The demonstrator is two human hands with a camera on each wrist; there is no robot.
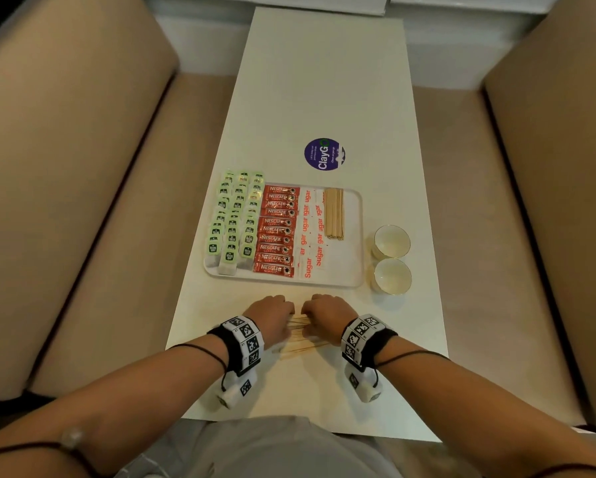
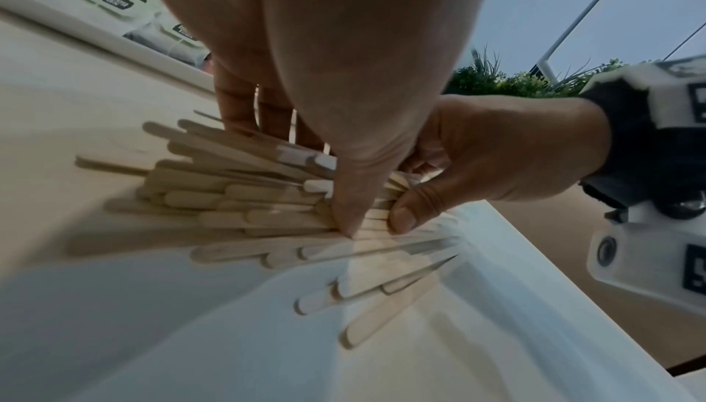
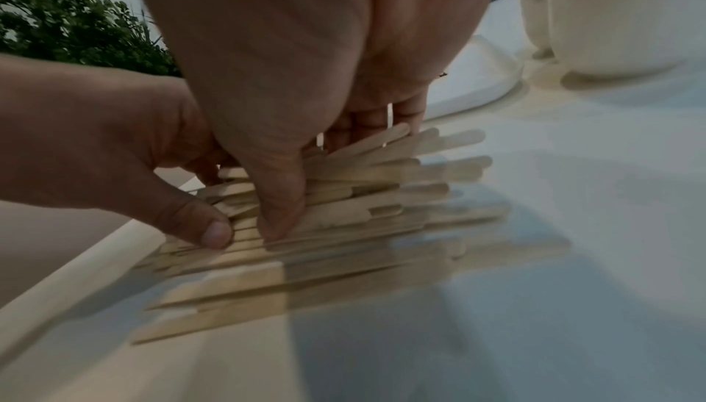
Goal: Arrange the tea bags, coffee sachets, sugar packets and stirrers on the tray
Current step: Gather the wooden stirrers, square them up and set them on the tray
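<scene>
A white tray (image 1: 353,246) holds rows of green tea bags (image 1: 234,219), red coffee sachets (image 1: 277,229), white sugar packets (image 1: 312,236) and a neat bundle of wooden stirrers (image 1: 334,213). In front of the tray a loose pile of stirrers (image 1: 300,336) lies on the table. My left hand (image 1: 272,313) and right hand (image 1: 326,312) sit side by side over this pile. In both wrist views each hand's thumb and fingers close round the stirrers (image 2: 237,194) (image 3: 382,185) from opposite sides. A few stirrers (image 2: 382,315) lie outside the grip.
Two white cups (image 1: 391,241) (image 1: 392,276) stand just right of the tray. A round purple sticker (image 1: 324,154) sits behind the tray on the long white table (image 1: 324,81). Beige sofa seats flank the table on both sides.
</scene>
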